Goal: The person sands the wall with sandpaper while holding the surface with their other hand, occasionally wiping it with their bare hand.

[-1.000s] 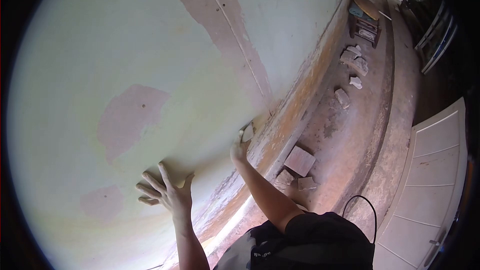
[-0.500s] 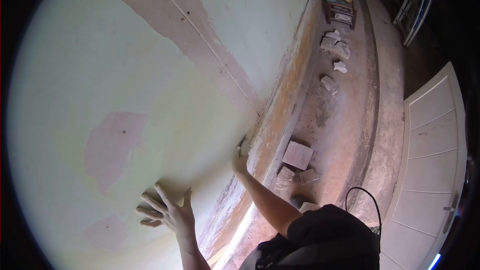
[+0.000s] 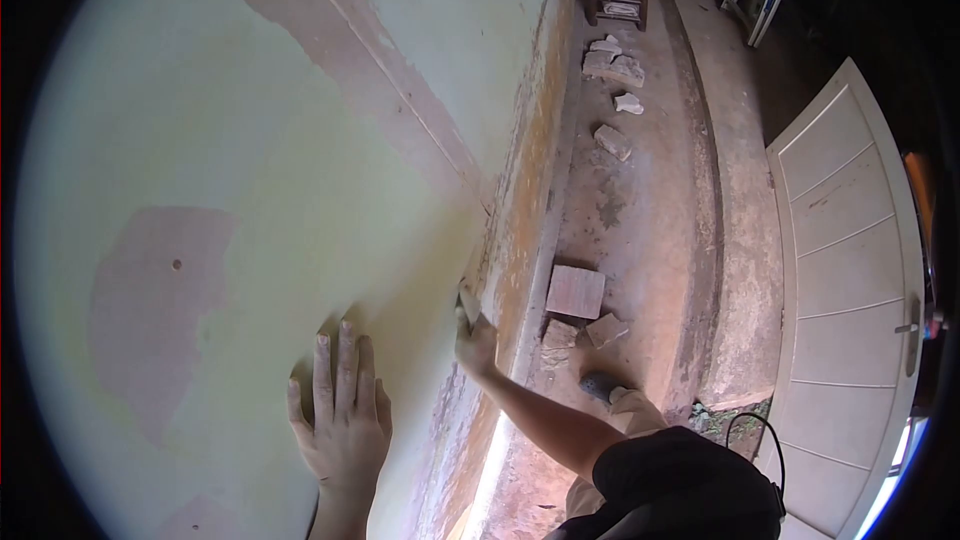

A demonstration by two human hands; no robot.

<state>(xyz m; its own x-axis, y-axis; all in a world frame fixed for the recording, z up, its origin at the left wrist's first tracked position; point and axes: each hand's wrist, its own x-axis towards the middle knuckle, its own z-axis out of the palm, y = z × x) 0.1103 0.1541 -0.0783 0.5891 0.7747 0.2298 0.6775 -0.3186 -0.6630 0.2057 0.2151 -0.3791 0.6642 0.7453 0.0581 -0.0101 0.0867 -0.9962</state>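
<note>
My left hand (image 3: 345,420) lies against the pale green wall panel (image 3: 300,190), its dusty fingers stretched out and pointing up. Further right, my right hand (image 3: 476,338) is closed at the panel's edge, beside the strip of peeling, stained wall (image 3: 520,210). Its fingers are curled, and whatever they hold is too small and shaded to make out. Left of both hands, a bare pinkish patch (image 3: 150,310) with a screw in it shows on the panel. A wide pinkish band with a seam (image 3: 385,80) crosses the panel above.
On the floor to the right lie a square slab (image 3: 576,292), broken pieces (image 3: 606,330) and several rubble chunks (image 3: 614,66). A small stand (image 3: 617,2) is at the far end. A white door (image 3: 850,270) leans at right. My shoe (image 3: 600,386) is near the slab.
My left hand has shifted slightly right, its fingers closer together and pointing more upward. My right hand stays at the panel edge, a little lower. The view has turned, so the floor and door appear further left.
</note>
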